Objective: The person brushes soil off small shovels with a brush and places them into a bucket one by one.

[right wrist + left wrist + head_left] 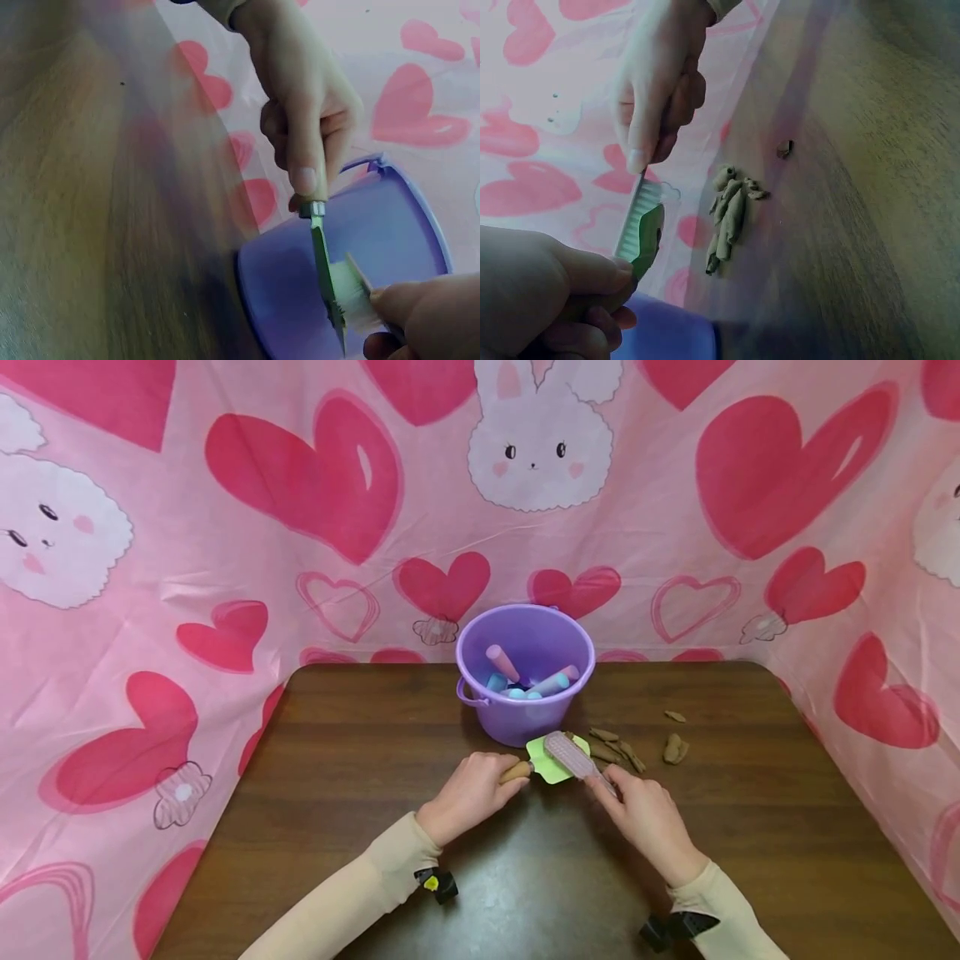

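Note:
My left hand [471, 793] grips the wooden handle [516, 772] of a small hand trowel with a light green blade [552, 770]. In my right hand [651, 820] is a brush [570, 755] with a pale pinkish back, held by its handle. Its white bristles [349, 291] face the trowel blade and meet it in the right wrist view. Dark brown bits show along the blade's edge there. Just beyond the blade, brown clay-like pieces [617, 745] lie on the table, several in a loose cluster.
A purple bucket [523, 723] stands behind the trowel, with pink and blue rounded sticks [502, 663] inside. Right of the cluster lie a brown lump [675, 749] and a small flake [675, 716]. Pink heart-print cloth [420, 510] hangs around the dark wooden table [360, 743].

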Demonstrator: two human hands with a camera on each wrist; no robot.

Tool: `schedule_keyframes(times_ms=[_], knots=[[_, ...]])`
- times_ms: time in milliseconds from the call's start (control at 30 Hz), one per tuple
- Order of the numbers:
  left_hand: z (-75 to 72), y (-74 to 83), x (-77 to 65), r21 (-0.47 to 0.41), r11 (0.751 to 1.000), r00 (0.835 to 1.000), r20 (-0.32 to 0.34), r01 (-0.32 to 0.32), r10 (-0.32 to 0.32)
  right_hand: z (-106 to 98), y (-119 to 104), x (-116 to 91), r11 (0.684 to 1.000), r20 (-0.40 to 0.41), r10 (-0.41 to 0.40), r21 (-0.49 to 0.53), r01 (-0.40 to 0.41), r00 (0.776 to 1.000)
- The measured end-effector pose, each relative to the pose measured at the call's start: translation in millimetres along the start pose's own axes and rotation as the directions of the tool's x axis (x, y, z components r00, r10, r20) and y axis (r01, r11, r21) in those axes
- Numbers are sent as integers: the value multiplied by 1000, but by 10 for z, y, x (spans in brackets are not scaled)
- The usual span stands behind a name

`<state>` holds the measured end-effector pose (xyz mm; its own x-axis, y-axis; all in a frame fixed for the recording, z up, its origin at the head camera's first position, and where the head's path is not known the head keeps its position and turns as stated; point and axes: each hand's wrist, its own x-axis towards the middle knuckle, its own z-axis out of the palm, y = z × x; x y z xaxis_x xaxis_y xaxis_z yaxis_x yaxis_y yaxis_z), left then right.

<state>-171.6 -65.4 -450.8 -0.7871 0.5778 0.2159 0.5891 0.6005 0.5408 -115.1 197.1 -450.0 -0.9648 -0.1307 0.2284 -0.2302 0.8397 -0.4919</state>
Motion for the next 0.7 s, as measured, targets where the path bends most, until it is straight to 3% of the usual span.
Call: schedule_keyframes(times_ms=[433,567,700], knots=[[-23,-5,-39,-17,1000,1000,-6,4,-4,-66,73,35,997,-22,75,23,-74,997],[-9,-7,-35,-22,1000,1000,4,11,-11,-48,39,25,999,-54,28,23,-27,998],[6,-15,-34,-18,1000,1000,7,15,-15,-12,-6,5,1000,8,-24,12,24,1000]])
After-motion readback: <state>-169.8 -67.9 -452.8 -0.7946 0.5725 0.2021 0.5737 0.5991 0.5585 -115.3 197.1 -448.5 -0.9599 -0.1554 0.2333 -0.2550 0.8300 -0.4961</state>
